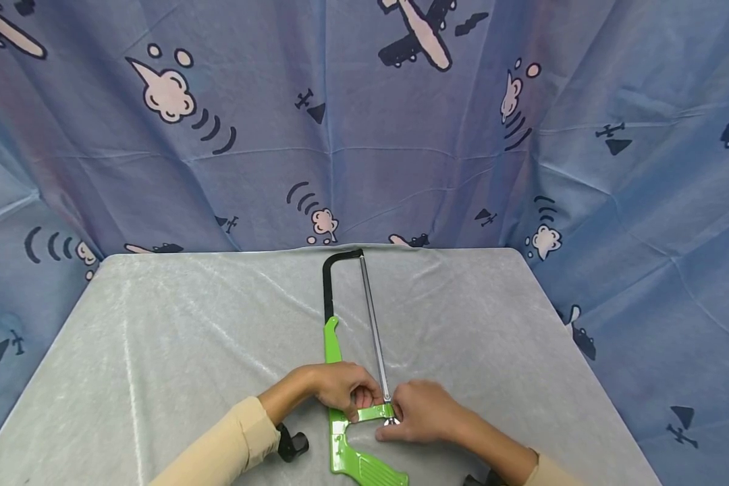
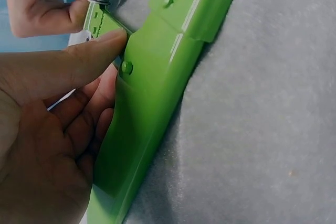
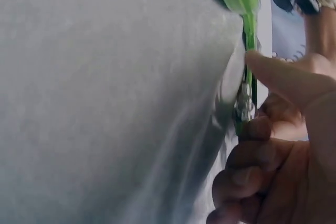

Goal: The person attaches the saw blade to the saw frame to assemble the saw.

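A hacksaw [image 1: 339, 442] with a green handle and a black front frame [image 1: 328, 287] lies on the cloth. Its blade holder bar [image 1: 373, 327] runs along the right side, down to a silver wing nut [image 1: 391, 421] at the handle end. My left hand [image 1: 343, 386] pinches the green crosspiece beside the wing nut, its thumb [image 2: 100, 45] on top. From the right, my right hand [image 1: 425, 412] has its curled fingers and thumb about the wing nut [image 3: 244, 103]. Its fingertips partly hide the nut.
A pale grey cloth [image 1: 176, 351] covers the table, with creases in it. Behind and at both sides hangs a blue curtain [image 1: 267, 128] printed with airplanes. A dark wrist camera [image 1: 293, 443] sits under the left wrist, near the hacksaw handle.
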The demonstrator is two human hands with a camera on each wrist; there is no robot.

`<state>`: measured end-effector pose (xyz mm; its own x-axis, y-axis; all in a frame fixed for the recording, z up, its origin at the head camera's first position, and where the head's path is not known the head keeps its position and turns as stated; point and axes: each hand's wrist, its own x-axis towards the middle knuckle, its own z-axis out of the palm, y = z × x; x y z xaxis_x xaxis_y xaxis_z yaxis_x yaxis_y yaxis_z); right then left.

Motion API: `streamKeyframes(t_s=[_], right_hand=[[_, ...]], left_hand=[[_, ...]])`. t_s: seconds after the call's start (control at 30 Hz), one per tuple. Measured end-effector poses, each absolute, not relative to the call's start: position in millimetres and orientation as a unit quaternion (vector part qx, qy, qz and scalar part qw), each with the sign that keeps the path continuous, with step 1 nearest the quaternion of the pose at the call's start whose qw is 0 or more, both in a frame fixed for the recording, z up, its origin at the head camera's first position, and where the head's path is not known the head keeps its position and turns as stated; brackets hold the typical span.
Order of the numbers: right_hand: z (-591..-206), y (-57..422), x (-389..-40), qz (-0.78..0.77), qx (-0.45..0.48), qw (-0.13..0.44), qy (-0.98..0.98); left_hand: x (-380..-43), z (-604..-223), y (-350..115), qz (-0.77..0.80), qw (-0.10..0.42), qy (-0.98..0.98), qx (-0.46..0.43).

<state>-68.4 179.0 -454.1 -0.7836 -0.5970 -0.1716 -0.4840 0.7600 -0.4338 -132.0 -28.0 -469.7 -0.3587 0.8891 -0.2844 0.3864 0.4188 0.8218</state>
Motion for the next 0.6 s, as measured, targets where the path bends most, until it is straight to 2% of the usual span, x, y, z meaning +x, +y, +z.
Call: streamKeyframes(t_s=[0.33, 0.6], right_hand=[[-453.8, 170.2, -63.9, -0.141, -0.298, 0.092, 0.940], [-458.5, 172.6, -64.3, -0.171, -0.280, 0.120, 0.937]], left_hand=[[-132.0, -468.7, -27.3, 0.338, 0.383, 0.750, 0.420], [-132.8, -469.8, -27.7, 0.340, 0.387, 0.748, 0.419]])
